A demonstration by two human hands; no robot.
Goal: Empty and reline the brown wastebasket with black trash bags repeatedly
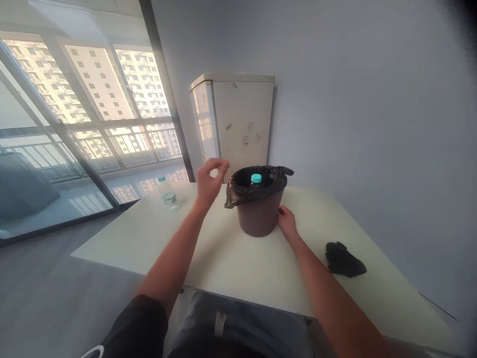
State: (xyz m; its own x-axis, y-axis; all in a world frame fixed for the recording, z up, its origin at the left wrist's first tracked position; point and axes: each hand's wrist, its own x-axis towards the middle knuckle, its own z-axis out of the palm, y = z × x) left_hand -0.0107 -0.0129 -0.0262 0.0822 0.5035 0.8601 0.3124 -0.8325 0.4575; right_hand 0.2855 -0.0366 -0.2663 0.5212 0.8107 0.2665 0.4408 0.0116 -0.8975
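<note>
Bin (259, 219), round, tapered brown plastic, stands on pale desk (242, 271) between left grip (208, 180), fingertips together, apparently empty, and right grip (287, 222), curled beside its lower wall; clamping cannot be told. Judged light, stiff; crinkled black film liner (242, 196) slippery; best held around wall.

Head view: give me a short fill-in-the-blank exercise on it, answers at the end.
The higher hand is the person's ____ one.
One turquoise-capped bottle shows ____ the bin.
The second bottle stands on the ____.
A black crumpled item lies to the bin's ____.
Missing words: left; inside; table; right.
</note>
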